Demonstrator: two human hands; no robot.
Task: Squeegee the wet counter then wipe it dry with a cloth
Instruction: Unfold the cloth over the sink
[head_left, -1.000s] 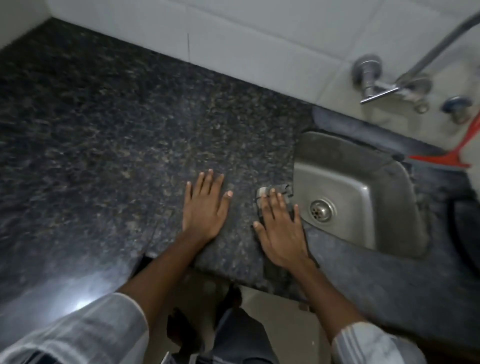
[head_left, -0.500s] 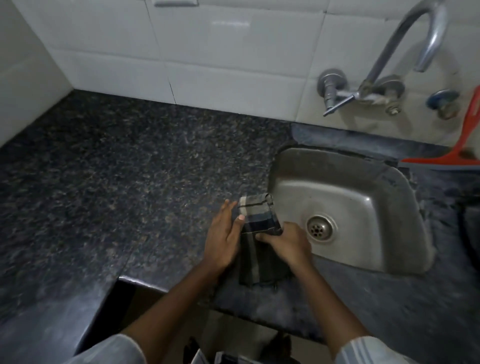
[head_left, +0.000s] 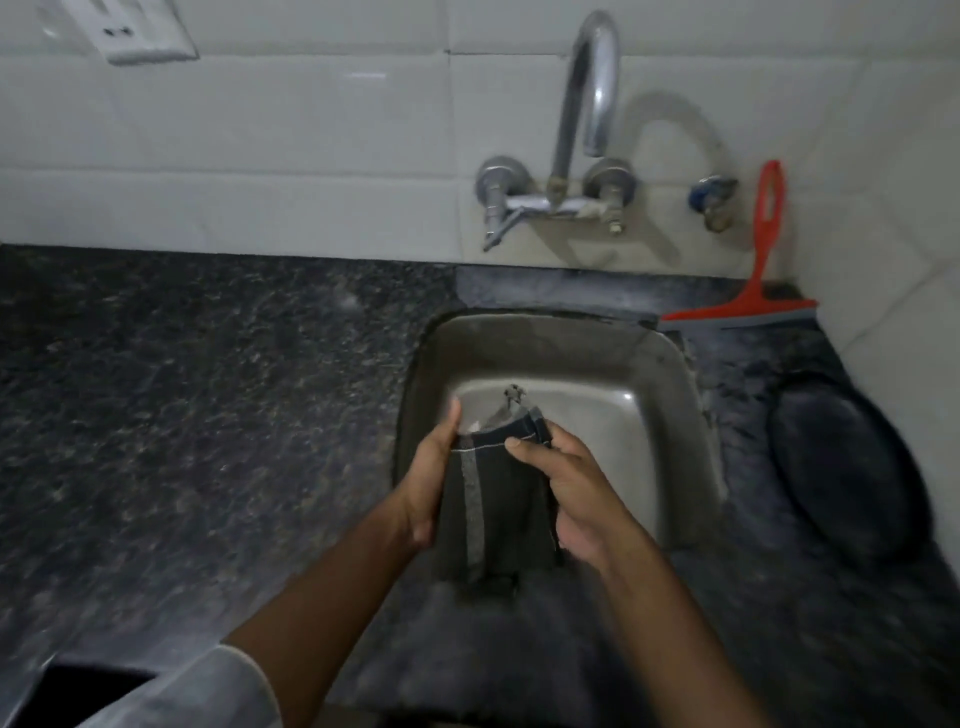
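Dark speckled granite counter (head_left: 182, 415) surrounds one steel sink (head_left: 670, 379); one red squeegee (head_left: 763, 260) leans behind. Left hand (head_left: 428, 480) and right hand (head_left: 576, 486) together grip one folded dark cloth (head_left: 498, 504) above the basin.

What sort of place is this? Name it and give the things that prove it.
Most likely a home kitchen: a steel sink set in a dark stone counter, a wall tap on white tiles, and a red squeegee leaning behind the sink.
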